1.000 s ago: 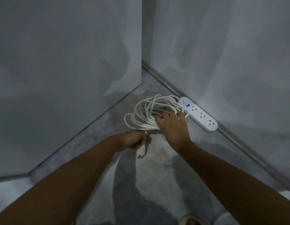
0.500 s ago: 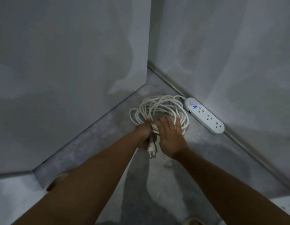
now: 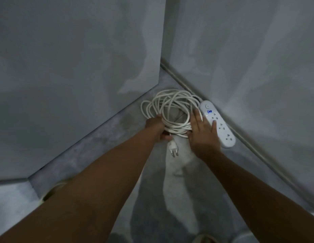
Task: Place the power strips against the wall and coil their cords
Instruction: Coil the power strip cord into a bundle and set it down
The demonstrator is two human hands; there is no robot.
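"Down by the wall, how far along?"
"Power strip lies against it, with the cord looped beside it on the floor. Left hand fingers curl round the loops; right hand fingers are straight and spread on them. Plug lies loose, so I'd say tidying remains."

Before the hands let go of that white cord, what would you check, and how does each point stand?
1. Power strip lies along the wall: ok.
2. Cord gathered in loops: ok.
3. Left hand grips the loops: ok.
4. Right hand flat, fingers straight: ok.
5. Plug tucked into the coil: not ok, it sticks out.
6. Loops free of tangles: cannot tell.
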